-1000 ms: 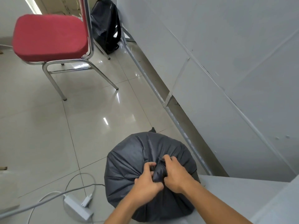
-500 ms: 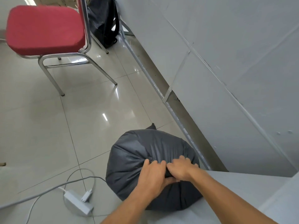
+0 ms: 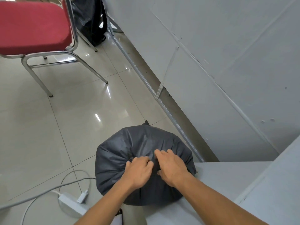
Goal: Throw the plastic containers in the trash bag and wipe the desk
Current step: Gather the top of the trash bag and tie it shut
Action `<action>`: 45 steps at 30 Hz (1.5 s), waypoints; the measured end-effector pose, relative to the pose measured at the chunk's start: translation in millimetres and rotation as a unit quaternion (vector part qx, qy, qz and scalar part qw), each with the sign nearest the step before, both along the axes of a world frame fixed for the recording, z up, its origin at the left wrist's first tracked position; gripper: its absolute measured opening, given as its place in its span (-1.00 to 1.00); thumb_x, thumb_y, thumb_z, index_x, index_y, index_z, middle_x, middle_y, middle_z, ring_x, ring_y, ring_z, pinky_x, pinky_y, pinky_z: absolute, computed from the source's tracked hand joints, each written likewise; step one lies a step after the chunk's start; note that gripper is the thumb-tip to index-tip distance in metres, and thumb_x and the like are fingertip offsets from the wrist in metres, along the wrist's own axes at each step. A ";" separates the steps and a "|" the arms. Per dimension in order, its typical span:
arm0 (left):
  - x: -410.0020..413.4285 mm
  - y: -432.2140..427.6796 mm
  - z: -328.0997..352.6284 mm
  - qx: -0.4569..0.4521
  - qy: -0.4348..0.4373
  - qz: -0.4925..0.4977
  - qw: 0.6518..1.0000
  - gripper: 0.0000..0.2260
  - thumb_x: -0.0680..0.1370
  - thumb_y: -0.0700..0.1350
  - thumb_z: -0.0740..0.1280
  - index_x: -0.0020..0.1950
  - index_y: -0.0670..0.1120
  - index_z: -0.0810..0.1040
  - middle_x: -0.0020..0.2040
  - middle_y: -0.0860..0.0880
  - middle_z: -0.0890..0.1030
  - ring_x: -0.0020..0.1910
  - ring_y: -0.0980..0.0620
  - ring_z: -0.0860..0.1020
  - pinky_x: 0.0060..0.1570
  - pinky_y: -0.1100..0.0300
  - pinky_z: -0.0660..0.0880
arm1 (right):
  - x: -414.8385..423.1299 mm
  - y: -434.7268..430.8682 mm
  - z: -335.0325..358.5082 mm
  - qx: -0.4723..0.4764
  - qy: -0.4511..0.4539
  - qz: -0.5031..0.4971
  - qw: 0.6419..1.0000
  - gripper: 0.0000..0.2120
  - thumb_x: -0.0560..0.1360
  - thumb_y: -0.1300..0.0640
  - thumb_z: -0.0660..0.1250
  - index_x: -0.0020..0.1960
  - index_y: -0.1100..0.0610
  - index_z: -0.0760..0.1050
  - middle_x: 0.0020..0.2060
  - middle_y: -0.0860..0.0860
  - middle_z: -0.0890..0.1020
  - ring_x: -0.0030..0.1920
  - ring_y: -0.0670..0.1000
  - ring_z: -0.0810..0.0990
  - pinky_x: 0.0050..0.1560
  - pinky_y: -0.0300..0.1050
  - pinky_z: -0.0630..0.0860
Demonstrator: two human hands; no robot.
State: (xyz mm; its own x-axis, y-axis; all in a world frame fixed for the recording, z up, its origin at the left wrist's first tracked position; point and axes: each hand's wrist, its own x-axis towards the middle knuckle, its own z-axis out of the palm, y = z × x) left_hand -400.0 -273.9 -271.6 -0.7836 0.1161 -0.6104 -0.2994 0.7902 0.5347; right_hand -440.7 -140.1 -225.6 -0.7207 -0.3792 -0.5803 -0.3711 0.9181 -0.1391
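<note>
A full black trash bag bulges at the corner of the grey desk, partly overhanging the floor. Both my hands work at its gathered neck on top. My left hand curls its fingers round the bunched plastic. My right hand lies beside it, fingers bent and pinching the same gathered plastic. The knot itself is hidden between my hands. No plastic containers are in sight.
A red padded chair with chrome legs stands on the tiled floor at the upper left. A black backpack leans behind it. A white power strip with cables lies on the floor at the lower left. Grey panels wall off the right.
My hands have shifted on the bag's neck, from gripping an upright twist of plastic to pressing low against the top. The camera has moved slightly closer.
</note>
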 end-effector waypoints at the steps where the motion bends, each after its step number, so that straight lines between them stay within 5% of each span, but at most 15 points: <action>1: 8.2 -1.8 2.0 -0.016 0.041 0.010 0.999 -0.78 0.60 0.03 0.08 0.17 0.06 0.44 0.24 0.04 0.48 0.31 -0.02 0.42 0.31 -0.03 0.26 | -1.3 0.5 -0.2 0.016 -0.003 0.011 1.000 -0.61 0.55 0.07 0.37 0.31 0.09 0.33 0.25 0.08 0.52 0.27 0.15 0.43 0.19 0.05 0.40; 3: 24.5 -5.7 4.7 -0.064 0.168 -0.013 0.984 -0.53 0.58 0.07 0.16 0.49 0.05 0.30 0.45 0.09 0.36 0.47 0.07 0.31 0.45 0.02 0.22 | -5.1 1.1 -4.6 0.044 -0.025 0.022 0.999 -0.70 0.57 0.01 0.34 0.25 0.08 0.41 0.22 0.08 0.57 0.26 0.14 0.44 0.25 0.08 0.34; 6: 45.0 -5.3 -2.3 -0.058 0.258 -0.124 0.956 -0.45 0.59 0.06 0.15 0.57 -0.07 0.27 0.56 0.02 0.32 0.55 0.06 0.28 0.47 0.02 0.32 | -13.1 5.4 -12.7 0.044 -0.083 -0.037 0.995 -0.82 0.59 -0.04 0.29 0.11 0.01 0.56 0.11 0.00 0.64 0.24 0.10 0.49 0.28 0.13 0.23; 10: 63.3 -0.1 -31.8 -0.074 0.215 -0.200 0.953 -0.42 0.60 0.08 0.16 0.58 -0.15 0.25 0.59 -0.08 0.23 0.56 -0.03 0.24 0.43 -0.06 0.37 | -18.7 9.2 -22.3 0.057 -0.143 -0.121 0.981 -0.76 0.63 0.00 0.24 0.21 -0.03 0.60 0.19 -0.03 0.63 0.30 0.09 0.51 0.39 0.19 0.18; 15: 45.4 13.2 -44.3 -0.103 0.167 -0.250 0.948 -0.40 0.69 0.08 -0.01 0.63 -0.11 -0.17 0.61 -0.01 -0.23 0.63 -0.01 -0.12 0.58 0.01 -0.12 | -13.6 12.3 -36.0 0.119 -0.181 -0.098 0.971 -0.54 0.56 0.17 0.23 0.46 0.13 0.39 0.38 0.14 0.49 0.36 0.19 0.47 0.39 0.11 0.40; 19: 28.7 20.5 -29.3 -0.115 0.152 -0.239 0.952 -0.41 0.65 0.08 0.08 0.63 -0.10 0.02 0.65 -0.04 0.05 0.61 -0.03 0.06 0.54 -0.08 0.07 | -18.6 12.5 -19.5 0.128 -0.217 -0.095 0.963 -0.50 0.60 0.19 0.19 0.53 0.22 0.28 0.47 0.19 0.40 0.44 0.21 0.40 0.44 0.05 0.36; 23: 9.4 17.6 -6.0 -0.099 0.204 -0.200 0.953 -0.54 0.61 0.05 0.17 0.48 -0.06 0.28 0.47 -0.05 0.33 0.39 -0.10 0.38 0.30 -0.09 0.37 | -30.7 14.3 9.8 0.111 -0.197 -0.093 0.970 -0.53 0.61 0.20 0.16 0.51 0.19 0.33 0.45 0.16 0.44 0.42 0.19 0.43 0.42 0.04 0.39; 26: 3.4 14.7 15.6 -0.082 0.222 -0.162 0.958 -0.60 0.59 -0.01 0.20 0.42 -0.08 0.35 0.39 -0.07 0.37 0.28 -0.13 0.45 0.15 -0.10 0.48 | -30.5 22.4 35.7 0.075 -0.155 -0.083 0.982 -0.57 0.55 0.25 0.14 0.40 0.18 0.49 0.35 0.13 0.55 0.33 0.18 0.52 0.35 0.05 0.47; 32: 10.4 8.4 70.7 -0.070 0.215 -0.120 0.967 -0.59 0.58 -0.05 0.19 0.43 -0.05 0.36 0.43 -0.06 0.38 0.36 -0.10 0.43 0.30 -0.13 0.43 | 7.7 42.3 116.6 -0.079 -0.050 -0.105 0.990 -0.48 0.51 0.33 0.18 0.46 0.13 0.46 0.42 0.05 0.51 0.43 0.06 0.46 0.41 -0.13 0.37; 37: 21.8 22.2 127.7 -0.040 0.217 -0.098 0.970 -0.63 0.58 -0.11 0.26 0.40 -0.10 0.44 0.38 -0.11 0.50 0.30 -0.06 0.49 0.30 0.04 0.45 | 65.5 79.0 171.3 -0.254 0.054 -0.171 0.950 -0.52 0.53 0.30 0.22 0.43 0.08 0.48 0.35 0.00 0.57 0.35 -0.02 0.52 0.37 -0.17 0.37; 42: 42.6 77.1 172.1 0.042 0.328 -0.057 0.942 -0.65 0.60 -0.11 0.27 0.39 -0.11 0.48 0.34 -0.06 0.56 0.26 -0.03 0.55 0.23 0.15 0.44 | 119.2 121.3 179.5 -0.362 0.177 -0.248 0.881 -0.58 0.54 0.27 0.28 0.36 0.04 0.53 0.21 -0.01 0.62 0.20 -0.05 0.58 0.27 -0.16 0.47; 45: 73.7 107.2 186.3 0.094 0.400 -0.071 0.909 -0.58 0.60 -0.04 0.29 0.45 -0.03 0.34 0.36 0.02 0.50 0.22 0.01 0.55 0.17 0.12 0.49 | 153.2 143.4 180.8 -0.377 0.223 -0.263 0.860 -0.60 0.54 0.26 0.27 0.34 0.01 0.54 0.19 -0.03 0.61 0.18 -0.06 0.58 0.12 -0.21 0.47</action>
